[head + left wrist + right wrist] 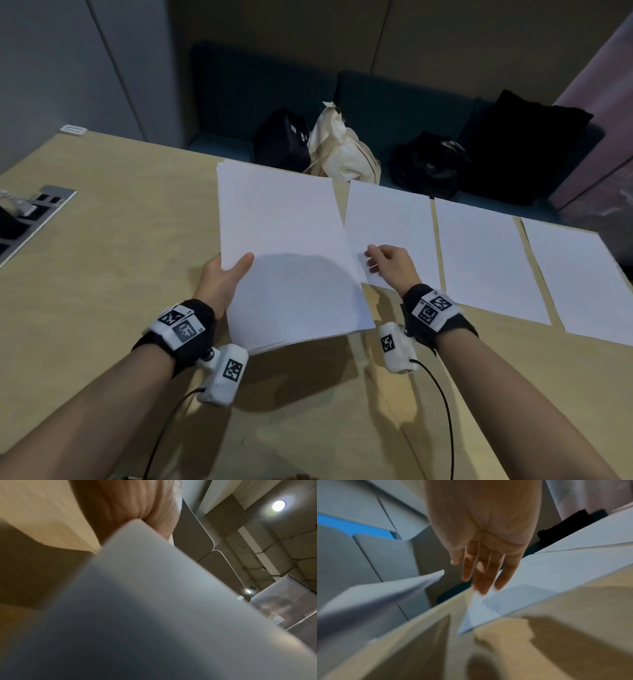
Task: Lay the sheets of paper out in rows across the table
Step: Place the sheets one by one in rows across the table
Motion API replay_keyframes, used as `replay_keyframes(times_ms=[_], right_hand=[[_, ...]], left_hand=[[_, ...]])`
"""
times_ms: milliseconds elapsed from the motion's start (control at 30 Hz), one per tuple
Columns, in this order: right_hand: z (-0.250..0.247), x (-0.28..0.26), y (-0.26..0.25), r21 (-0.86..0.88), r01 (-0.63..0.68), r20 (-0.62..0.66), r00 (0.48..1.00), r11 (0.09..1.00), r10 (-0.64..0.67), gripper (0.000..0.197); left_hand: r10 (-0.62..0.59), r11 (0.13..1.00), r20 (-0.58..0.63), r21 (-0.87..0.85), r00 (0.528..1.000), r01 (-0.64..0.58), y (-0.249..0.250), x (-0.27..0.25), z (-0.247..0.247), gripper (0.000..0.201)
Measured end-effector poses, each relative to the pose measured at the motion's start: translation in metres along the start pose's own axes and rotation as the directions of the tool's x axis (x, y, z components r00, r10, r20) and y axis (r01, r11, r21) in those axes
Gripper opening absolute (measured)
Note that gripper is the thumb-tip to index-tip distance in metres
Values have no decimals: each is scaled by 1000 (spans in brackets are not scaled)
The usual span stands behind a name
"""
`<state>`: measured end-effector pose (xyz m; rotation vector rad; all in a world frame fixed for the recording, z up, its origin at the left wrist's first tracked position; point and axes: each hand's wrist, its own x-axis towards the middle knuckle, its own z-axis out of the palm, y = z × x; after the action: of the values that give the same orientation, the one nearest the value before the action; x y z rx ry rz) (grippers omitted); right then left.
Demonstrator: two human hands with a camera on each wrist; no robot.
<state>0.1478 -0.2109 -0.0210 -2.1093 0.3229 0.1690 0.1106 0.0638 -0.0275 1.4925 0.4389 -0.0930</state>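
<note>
Paper in a thick stack (291,260) sits raised over the pale wooden table (102,240), the left hand (222,284) gripping its near left corner, thumb on top, seemingly to keep the supply ready. Three thin, smooth white sheets lie flat side by side along the far edge: one (394,222) under the right hand (387,263), the others (486,260) (582,277) further right. The right hand's fingers hang loosely curled over that sheet, holding nothing; whether they touch it I cannot tell.

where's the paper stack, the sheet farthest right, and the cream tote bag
paper stack (287,246): head view, middle of top sheet
rightmost sheet (582,277): head view, centre of the sheet
cream tote bag (342,150): head view, middle of the bag's body
</note>
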Motion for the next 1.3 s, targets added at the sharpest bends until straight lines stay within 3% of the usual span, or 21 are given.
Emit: replay_keyframes(times_ms=[33,100,333,467,600,867,1100,1300], right_hand=[[0,-5,-8,106,-13,64,998,994,6,26],[3,-13,-19,124,6,134,991,992,-22,19],[17,-12,-29,114,30,-59,998,993,-24,19],[25,-6,-30,123,38,-96,995,992,-26,9],[35,7,-30,158,36,-123,992,987,-17,12],[42,46,-44,126,-7,-375,926,992,54,20],[70,66,-50,49,-79,-368,925,996,91,9],[92,73,-58,-39,-164,-338,931,986,141,24]], left_hand=[[2,1000,2,-9,1000,-2,2,-1,1,29],[14,1000,1,-17,1000,-14,4,-2,3,32],[45,998,-5,-46,999,-45,4,-5,-2,24],[43,998,-37,-34,998,-44,3,-2,-11,28],[42,999,-57,-30,997,-44,3,3,-20,21],[28,996,-205,-72,978,-44,4,17,-58,37],[4,991,-312,-126,950,-46,4,26,-97,40],[9,992,-324,-114,946,-49,2,31,-109,38]])
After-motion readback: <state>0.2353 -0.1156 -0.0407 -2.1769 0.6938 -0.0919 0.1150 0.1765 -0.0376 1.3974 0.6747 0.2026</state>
